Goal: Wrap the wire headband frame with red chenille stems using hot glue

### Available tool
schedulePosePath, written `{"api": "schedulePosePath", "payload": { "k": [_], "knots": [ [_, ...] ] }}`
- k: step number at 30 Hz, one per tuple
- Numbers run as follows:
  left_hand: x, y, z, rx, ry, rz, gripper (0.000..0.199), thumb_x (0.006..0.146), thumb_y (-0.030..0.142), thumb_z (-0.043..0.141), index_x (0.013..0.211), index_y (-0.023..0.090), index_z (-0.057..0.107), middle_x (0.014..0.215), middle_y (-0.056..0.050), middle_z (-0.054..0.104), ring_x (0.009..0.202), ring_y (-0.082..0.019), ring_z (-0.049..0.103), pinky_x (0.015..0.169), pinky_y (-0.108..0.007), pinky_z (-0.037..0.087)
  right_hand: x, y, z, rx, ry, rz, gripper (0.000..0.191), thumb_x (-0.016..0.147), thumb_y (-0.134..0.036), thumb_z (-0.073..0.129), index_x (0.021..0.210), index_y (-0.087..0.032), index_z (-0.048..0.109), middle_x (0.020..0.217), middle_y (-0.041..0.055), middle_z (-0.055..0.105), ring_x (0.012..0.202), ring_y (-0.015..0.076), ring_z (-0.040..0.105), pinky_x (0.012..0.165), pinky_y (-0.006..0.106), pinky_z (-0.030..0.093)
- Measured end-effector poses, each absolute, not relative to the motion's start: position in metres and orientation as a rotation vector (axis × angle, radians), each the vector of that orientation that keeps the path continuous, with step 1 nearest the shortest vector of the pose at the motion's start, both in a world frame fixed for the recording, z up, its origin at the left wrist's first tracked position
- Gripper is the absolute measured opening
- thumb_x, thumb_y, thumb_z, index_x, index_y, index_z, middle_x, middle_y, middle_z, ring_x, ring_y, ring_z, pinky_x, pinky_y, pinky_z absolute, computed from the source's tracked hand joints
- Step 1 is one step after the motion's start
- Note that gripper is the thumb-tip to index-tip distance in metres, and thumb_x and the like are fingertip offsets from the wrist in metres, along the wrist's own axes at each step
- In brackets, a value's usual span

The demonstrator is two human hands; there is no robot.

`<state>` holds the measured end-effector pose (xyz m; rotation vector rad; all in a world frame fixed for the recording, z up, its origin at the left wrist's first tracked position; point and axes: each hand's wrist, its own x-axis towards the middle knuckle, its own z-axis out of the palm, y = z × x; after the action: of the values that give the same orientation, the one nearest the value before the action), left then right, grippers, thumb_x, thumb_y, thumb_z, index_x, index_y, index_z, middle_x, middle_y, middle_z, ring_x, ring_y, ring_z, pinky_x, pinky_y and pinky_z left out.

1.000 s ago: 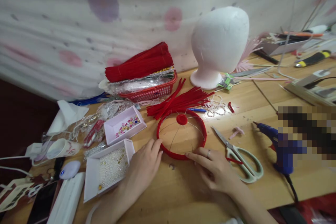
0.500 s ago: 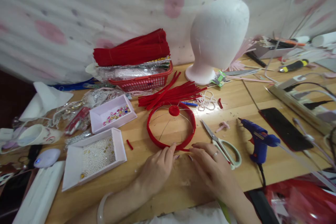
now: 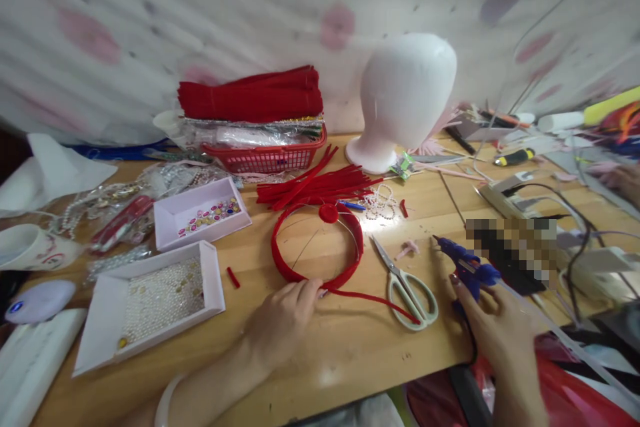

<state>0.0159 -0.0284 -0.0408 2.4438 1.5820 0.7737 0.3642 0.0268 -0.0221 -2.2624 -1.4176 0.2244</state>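
Observation:
A red fuzzy-wrapped ring (image 3: 276,250) with thin wires across it and a small red disc (image 3: 329,213) at its far side lies on the table. My left hand (image 3: 287,313) pinches its near edge, where a red pipe cleaner (image 3: 373,295) trails off to the right, its end over the handles of the scissors (image 3: 411,293). At the right, my right hand (image 3: 505,327) is at the blue glue gun (image 3: 467,263), thumb on one side of the handle and fingers on the other. The gun still rests on the table, its nozzle pointing away to the left.
Left stand white boxes of pearls (image 3: 150,340) and gems (image 3: 167,220). Behind are a red basket (image 3: 270,159), loose red pipe cleaners (image 3: 320,185) and a white foam head (image 3: 405,93). A power strip (image 3: 500,197) with cables lies right; another person's hand (image 3: 627,183) shows at the edge.
My right hand has left the ring and moved right to the glue gun. The pipe cleaner's free end now lies across the scissors. My left hand stays at the ring; the view has shifted right.

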Motion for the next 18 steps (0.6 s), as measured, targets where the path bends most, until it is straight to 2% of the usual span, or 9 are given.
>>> {"api": "schedulePosePath", "payload": {
  "k": [2, 6, 11, 15, 18],
  "knots": [
    [0.012, -0.029, -0.041, 2.432, 1.592, 0.750, 0.017, 0.103, 0.016, 0.039, 0.106, 0.018, 0.055, 0.089, -0.005, 0.074, 0.077, -0.020, 0.074, 0.065, -0.031, 0.060, 0.358, 0.042, -0.017, -2.192, -1.403, 0.359, 0.050, 0.067, -0.068, 0.061, 0.074, -0.020, 0.068, 0.072, 0.0140, 0.070, 0.075, 0.0371, 0.066, 0.066, 0.046, 0.048],
    [0.000, -0.033, -0.040, 2.444, 1.602, 0.707, 0.018, 0.100, 0.012, 0.041, 0.101, 0.019, 0.057, 0.084, -0.004, 0.072, 0.074, -0.021, 0.072, 0.062, -0.032, 0.060, 0.346, 0.055, -0.010, -2.108, -1.407, 0.286, 0.045, 0.069, -0.063, 0.060, 0.070, -0.019, 0.067, 0.061, 0.0126, 0.066, 0.066, 0.0348, 0.065, 0.054, 0.041, 0.047],
    [-0.015, -0.038, -0.036, 2.432, 1.543, 0.797, 0.022, 0.101, 0.015, 0.039, 0.106, 0.017, 0.060, 0.089, -0.006, 0.074, 0.077, -0.020, 0.073, 0.067, -0.032, 0.061, 0.331, 0.021, -0.001, -1.959, -1.317, 0.417, 0.044, 0.072, -0.060, 0.067, 0.078, -0.017, 0.071, 0.072, 0.0118, 0.072, 0.064, 0.0279, 0.066, 0.043, 0.031, 0.046],
    [-0.018, -0.039, -0.034, 2.399, 1.475, 0.839, 0.024, 0.103, 0.021, 0.038, 0.106, 0.017, 0.062, 0.091, -0.007, 0.075, 0.080, -0.020, 0.073, 0.072, -0.033, 0.061, 0.304, -0.022, 0.015, -1.708, -1.546, 0.453, 0.033, 0.083, -0.053, 0.062, 0.085, -0.021, 0.070, 0.079, 0.0071, 0.072, 0.068, 0.0235, 0.066, 0.051, 0.029, 0.050],
    [-0.019, -0.039, -0.035, 2.282, 1.451, 0.845, 0.023, 0.103, 0.022, 0.040, 0.103, 0.019, 0.062, 0.094, -0.005, 0.075, 0.083, -0.019, 0.072, 0.076, -0.032, 0.060, 0.280, -0.038, 0.027, -1.350, -1.934, 0.451, 0.017, 0.087, -0.038, 0.061, 0.085, -0.023, 0.067, 0.079, 0.0048, 0.068, 0.070, 0.0218, 0.065, 0.058, 0.031, 0.050]
  ]
}}
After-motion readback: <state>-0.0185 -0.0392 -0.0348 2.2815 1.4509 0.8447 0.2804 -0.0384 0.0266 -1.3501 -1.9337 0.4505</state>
